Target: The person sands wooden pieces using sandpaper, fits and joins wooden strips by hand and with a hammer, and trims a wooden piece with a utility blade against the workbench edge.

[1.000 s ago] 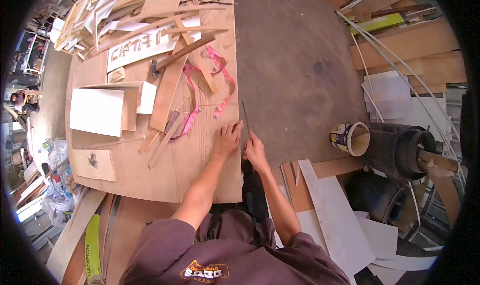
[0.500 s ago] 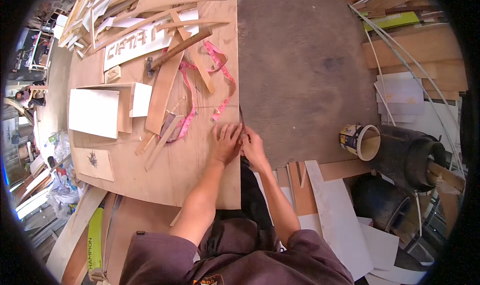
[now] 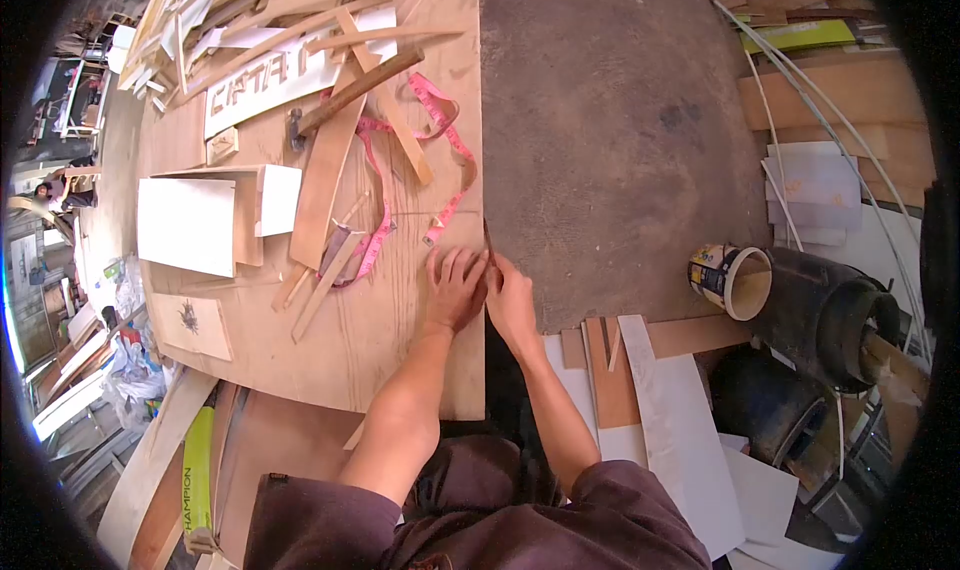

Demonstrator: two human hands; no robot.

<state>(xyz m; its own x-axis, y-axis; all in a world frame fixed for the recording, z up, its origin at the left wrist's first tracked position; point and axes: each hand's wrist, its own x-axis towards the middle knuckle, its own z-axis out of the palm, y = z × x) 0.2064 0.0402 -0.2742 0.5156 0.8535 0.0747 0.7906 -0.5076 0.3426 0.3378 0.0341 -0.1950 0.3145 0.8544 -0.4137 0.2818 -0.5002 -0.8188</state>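
Observation:
At the right edge of the plywood tabletop (image 3: 400, 370), my left hand (image 3: 456, 292) lies on the wood with its fingers stretched out. Just beside it, my right hand (image 3: 511, 300) is closed around a thin dark strip (image 3: 488, 238) that runs along the table's edge. Its lower end is hidden by my fingers, and I cannot make out its kind. Ahead of my left hand lies a loosely curled pink measuring tape (image 3: 466, 165). Farther up, a wooden-handled hammer (image 3: 362, 91) rests across thin wood slats (image 3: 400, 135).
A white-faced box-like piece (image 3: 187, 222) stands at the table's left, near a small board (image 3: 205, 328) bearing a pile of nails. Wood offcuts (image 3: 250, 20) heap at the far end. To the right are a paint bucket (image 3: 748, 283), a black drum (image 3: 810, 310) and leaning boards (image 3: 690, 440).
My right hand has shifted slightly down and right along the table's edge, still around the dark strip. My left hand stays nearly in place. The view has turned slightly.

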